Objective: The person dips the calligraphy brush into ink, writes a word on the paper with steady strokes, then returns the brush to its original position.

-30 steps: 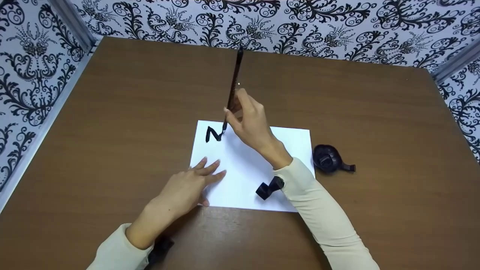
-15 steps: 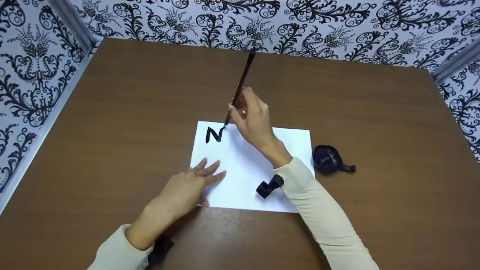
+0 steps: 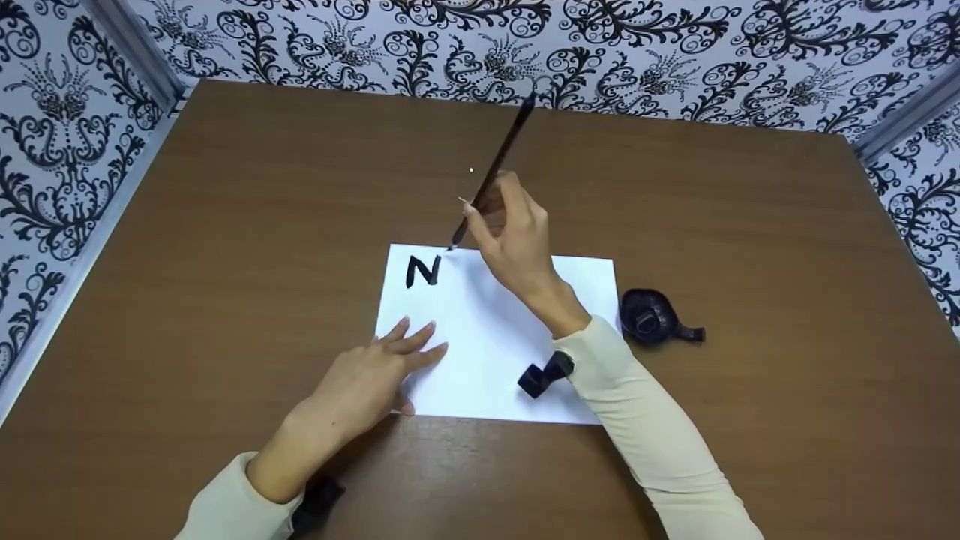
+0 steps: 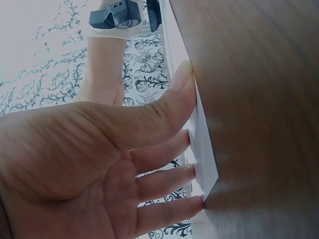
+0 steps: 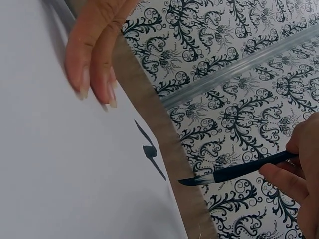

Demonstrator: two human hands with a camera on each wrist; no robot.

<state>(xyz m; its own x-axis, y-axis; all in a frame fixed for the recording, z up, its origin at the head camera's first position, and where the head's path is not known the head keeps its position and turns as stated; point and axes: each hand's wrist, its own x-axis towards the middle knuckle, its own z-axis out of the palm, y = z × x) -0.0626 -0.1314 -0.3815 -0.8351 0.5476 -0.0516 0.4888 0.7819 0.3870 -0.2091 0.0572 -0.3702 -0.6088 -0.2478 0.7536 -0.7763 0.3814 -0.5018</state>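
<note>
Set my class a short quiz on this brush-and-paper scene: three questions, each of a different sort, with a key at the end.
1. Multiple choice: what does the right hand hold?
A) a spoon
B) a brush
C) a pair of scissors

2. True or false: in the head view, the black dish and the left hand are on the same side of the paper.

3. Short answer: in the head view, which capital letter does the painted mark look like?

Key:
1. B
2. False: the black dish stands by the right edge, the left hand is at the left.
3. N
</note>
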